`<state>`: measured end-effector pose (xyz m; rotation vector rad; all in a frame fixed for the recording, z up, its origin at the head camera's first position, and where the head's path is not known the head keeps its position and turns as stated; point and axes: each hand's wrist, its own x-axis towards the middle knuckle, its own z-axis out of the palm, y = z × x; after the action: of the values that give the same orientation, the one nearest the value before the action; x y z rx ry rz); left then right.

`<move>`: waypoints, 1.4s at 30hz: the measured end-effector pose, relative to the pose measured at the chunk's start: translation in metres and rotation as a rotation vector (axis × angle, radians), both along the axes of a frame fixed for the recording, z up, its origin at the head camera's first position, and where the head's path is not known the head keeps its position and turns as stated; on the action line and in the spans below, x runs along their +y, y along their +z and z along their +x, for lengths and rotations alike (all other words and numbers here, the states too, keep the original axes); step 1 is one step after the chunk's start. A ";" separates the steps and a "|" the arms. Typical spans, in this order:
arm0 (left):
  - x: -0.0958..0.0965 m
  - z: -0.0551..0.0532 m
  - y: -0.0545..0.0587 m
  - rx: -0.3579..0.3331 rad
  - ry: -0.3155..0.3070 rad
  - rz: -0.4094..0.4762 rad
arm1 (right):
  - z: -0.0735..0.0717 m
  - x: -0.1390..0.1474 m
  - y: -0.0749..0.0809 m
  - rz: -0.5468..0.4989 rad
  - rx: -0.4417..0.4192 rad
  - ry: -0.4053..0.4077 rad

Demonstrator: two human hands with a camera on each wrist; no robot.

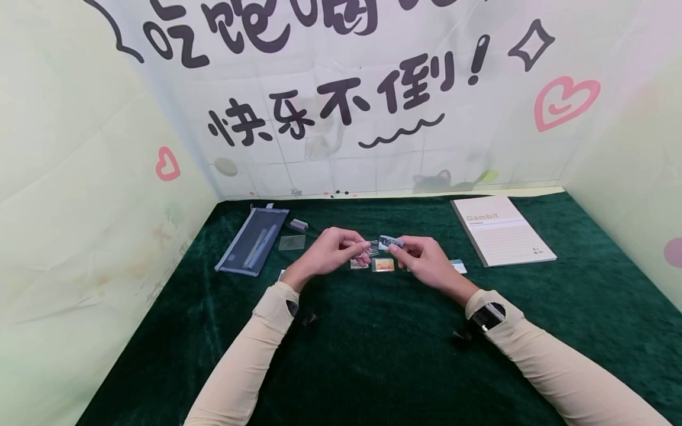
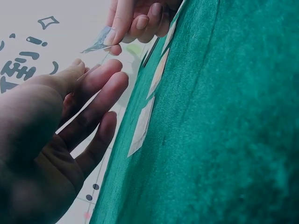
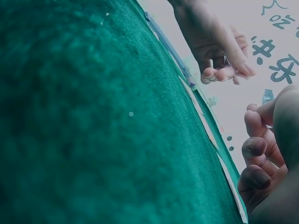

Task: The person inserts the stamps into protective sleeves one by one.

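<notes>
My right hand (image 1: 426,260) pinches a small blue-and-white picture card (image 1: 391,242) between thumb and fingers, above the table. Facing it from the left, my left hand (image 1: 335,249) holds a thin clear piece, apparently a plastic sleeve (image 1: 374,246), between thumb and index finger; its outline is hard to make out. In the left wrist view the card (image 2: 99,42) is close to the left fingertips. Below the hands lie small picture cards, one orange (image 1: 383,264) and one paler (image 1: 359,264), partly covered by the left hand. Another card (image 1: 458,266) shows beside the right wrist.
A blue mesh zip pouch (image 1: 253,242) with pens inside lies at the left. Near it are a small eraser-like block (image 1: 299,225) and a clear rectangular sheet (image 1: 292,242). A white notebook (image 1: 503,231) lies at the right on the green cloth (image 1: 373,355).
</notes>
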<state>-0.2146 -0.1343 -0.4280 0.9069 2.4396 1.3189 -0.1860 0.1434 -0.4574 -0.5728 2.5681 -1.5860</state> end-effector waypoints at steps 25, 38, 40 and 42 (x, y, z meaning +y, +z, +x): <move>-0.002 -0.002 -0.003 0.001 -0.005 0.010 | 0.000 0.001 0.000 0.005 -0.015 0.009; -0.003 -0.002 -0.002 -0.003 0.003 0.015 | 0.001 0.000 0.001 0.027 -0.022 0.058; -0.003 -0.002 -0.002 -0.004 0.003 0.015 | 0.001 0.000 0.001 0.027 -0.033 0.065; -0.003 -0.002 -0.002 0.001 0.002 0.016 | 0.001 0.000 0.002 0.029 -0.039 0.071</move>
<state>-0.2169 -0.1368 -0.4303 0.9101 2.4345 1.3412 -0.1849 0.1430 -0.4554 -0.6166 2.5089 -1.5207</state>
